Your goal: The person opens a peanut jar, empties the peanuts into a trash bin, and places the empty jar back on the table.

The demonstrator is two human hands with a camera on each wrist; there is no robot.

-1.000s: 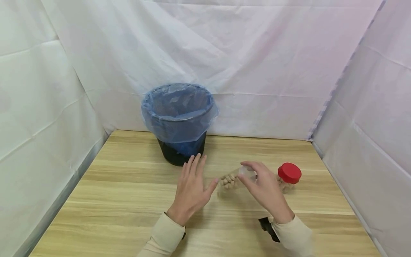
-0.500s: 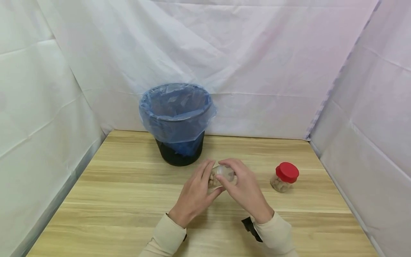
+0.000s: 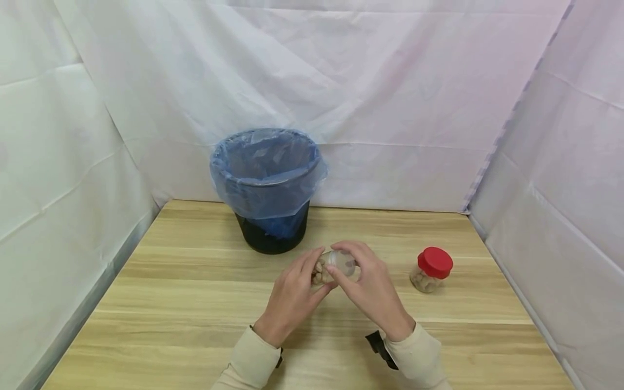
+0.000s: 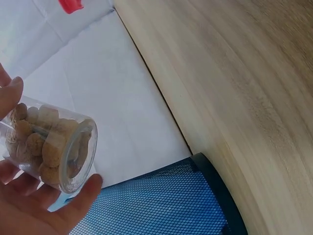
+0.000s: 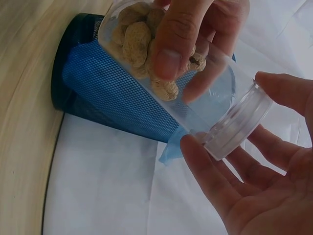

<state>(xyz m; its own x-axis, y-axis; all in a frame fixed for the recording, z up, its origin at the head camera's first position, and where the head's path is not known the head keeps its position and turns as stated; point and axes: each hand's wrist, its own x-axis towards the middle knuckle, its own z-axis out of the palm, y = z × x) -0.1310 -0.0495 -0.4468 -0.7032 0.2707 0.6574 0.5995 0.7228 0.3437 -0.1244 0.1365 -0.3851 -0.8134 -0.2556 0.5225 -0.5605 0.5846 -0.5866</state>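
A clear jar (image 5: 137,44) partly filled with peanuts in their shells (image 5: 137,43) is held tilted above the table, between both hands. My left hand (image 3: 287,298) grips the jar's body, thumb on one side and fingers on the other. My right hand (image 3: 377,290) holds the clear lid (image 5: 239,120) at the jar's other end, its thumb and fingers around the ridged edge. The lid sits at the jar's mouth. In the left wrist view the jar's thick glass base (image 4: 78,156) faces the camera.
A second jar of peanuts (image 3: 425,280) with a red lid (image 3: 435,262) stands upright to the right of the hands. Behind them, a black mesh bin (image 3: 270,238) lined with a blue bag (image 3: 263,197) stands on the wooden table (image 3: 185,303). White cloth (image 3: 370,81) hangs around it.
My right hand has brought the jar leftward, away from the red-lidded jar. My left hand, outstretched a second ago, now grips the jar's body. In the last half second little has moved.
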